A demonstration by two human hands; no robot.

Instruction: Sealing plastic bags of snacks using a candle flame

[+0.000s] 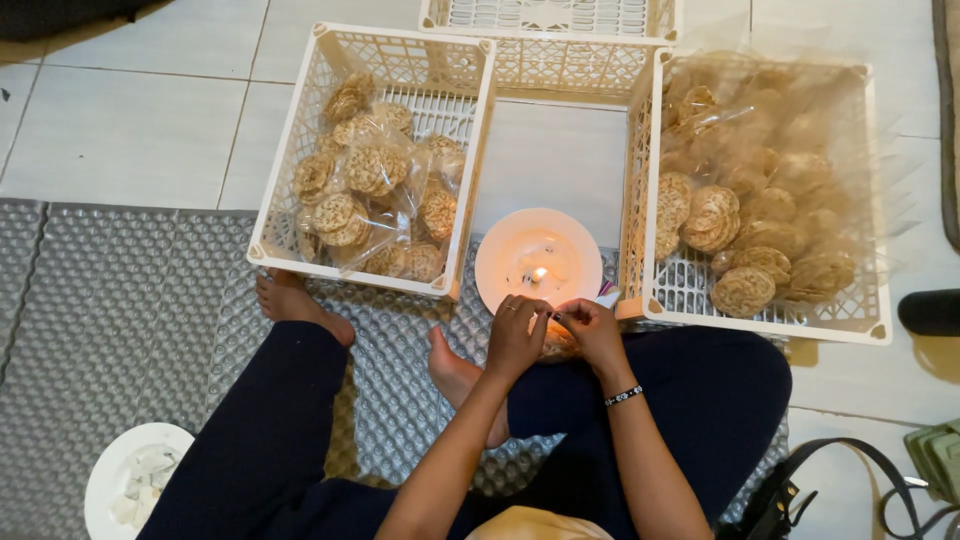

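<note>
- Pinched between left hand (515, 335) and right hand (590, 330): a small clear packet (556, 335), mostly hidden, fingers closed on its edge.
- Just short of the lit candle (538, 273) on a white plate (500, 250).
- Either side of the candle: white baskets (470, 160) of round crackers (365, 170).

Left hand (515, 335) & right hand (590, 330) are covering whatever they're pinching; item too small to tell. Top crate (550, 18) is getting cut off by upper edge. Black strap bag (800, 490) & green thing (940, 455) are running off frame at bottom right.
</note>
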